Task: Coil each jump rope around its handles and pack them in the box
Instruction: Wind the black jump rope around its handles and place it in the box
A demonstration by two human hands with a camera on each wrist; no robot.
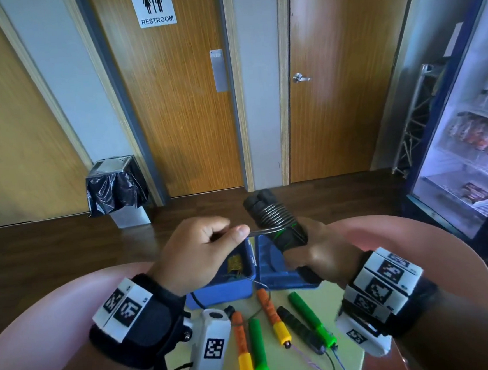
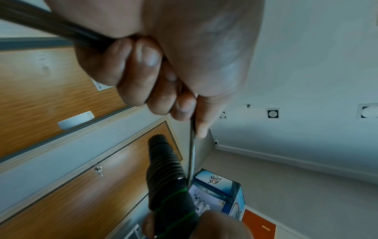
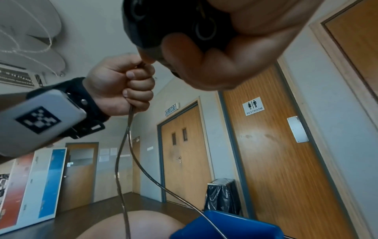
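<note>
My right hand (image 1: 309, 249) grips a pair of black jump-rope handles (image 1: 271, 217) held upright above the blue box (image 1: 230, 285); several turns of dark rope sit coiled round their upper part. My left hand (image 1: 201, 246) is curled in a fist around the free rope (image 1: 262, 232), thumb on top, pulling it taut just left of the handles. In the left wrist view the rope (image 2: 192, 155) runs from my fingers (image 2: 143, 77) to the handles (image 2: 165, 174). In the right wrist view the rope (image 3: 126, 145) hangs down in two strands from my left hand (image 3: 122, 87) toward the box (image 3: 229, 226).
On the small yellow-green table (image 1: 347, 357) lie loose ropes: orange handles (image 1: 272, 314), green handles (image 1: 311, 314) and a black handle (image 1: 299, 329). The box's open lid (image 1: 278, 266) stands beside it. A bin (image 1: 117, 189) and a drinks fridge (image 1: 467, 138) stand beyond.
</note>
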